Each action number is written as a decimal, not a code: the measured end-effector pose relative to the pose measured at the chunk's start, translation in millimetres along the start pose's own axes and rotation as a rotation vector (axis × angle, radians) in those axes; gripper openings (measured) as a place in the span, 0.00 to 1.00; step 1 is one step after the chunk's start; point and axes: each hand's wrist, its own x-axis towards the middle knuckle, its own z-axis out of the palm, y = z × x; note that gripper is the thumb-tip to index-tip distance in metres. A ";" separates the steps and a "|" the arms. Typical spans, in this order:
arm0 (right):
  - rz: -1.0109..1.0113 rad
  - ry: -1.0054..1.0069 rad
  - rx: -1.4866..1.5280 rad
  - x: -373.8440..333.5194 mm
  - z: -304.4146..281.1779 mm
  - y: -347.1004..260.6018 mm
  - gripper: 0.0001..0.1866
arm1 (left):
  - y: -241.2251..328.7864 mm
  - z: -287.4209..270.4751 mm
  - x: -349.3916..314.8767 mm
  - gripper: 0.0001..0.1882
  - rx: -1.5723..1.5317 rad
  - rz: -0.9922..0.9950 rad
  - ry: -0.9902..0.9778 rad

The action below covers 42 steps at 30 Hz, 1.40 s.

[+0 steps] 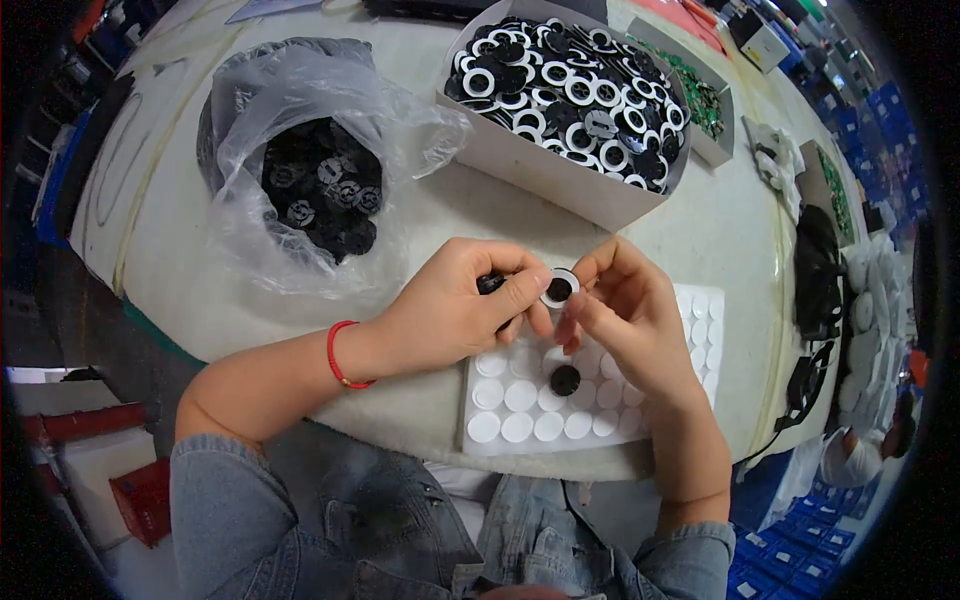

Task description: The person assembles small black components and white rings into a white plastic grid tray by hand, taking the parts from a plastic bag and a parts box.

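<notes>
Between the fingertips of both hands is a small round part with a white ring and a black centre (560, 289). My left hand (462, 298) pinches its left edge and also has a black piece (490, 284) tucked in its curled fingers. On the opposite edge, the thumb and fingers of my right hand (628, 312) close on the same ringed part. Beneath them lies a sheet of round white stickers (520, 397), partly covered by my right hand. One black disc (565, 380) rests on that sheet.
A white cardboard box (555, 185) heaped with black-and-white ringed parts stands beyond my hands. To its left sits an open see-through plastic bag (235, 130) of black round parts (325, 185). Green circuit boards (695, 90) fill a box behind. A black bag (818, 270) lies at the right edge.
</notes>
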 end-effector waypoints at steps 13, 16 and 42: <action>0.073 0.005 0.002 -1.1 -2.0 -1.1 0.05 | -1.0 -8.0 1.7 0.12 0.115 0.026 -0.108; 0.134 -0.019 -0.042 -3.7 -5.1 -1.4 0.07 | 3.9 -5.3 -1.0 0.12 0.150 -0.017 -0.167; -0.246 -0.109 -0.738 -15.6 -31.9 -29.6 0.08 | -0.8 -9.4 8.5 0.24 -0.468 -0.279 0.044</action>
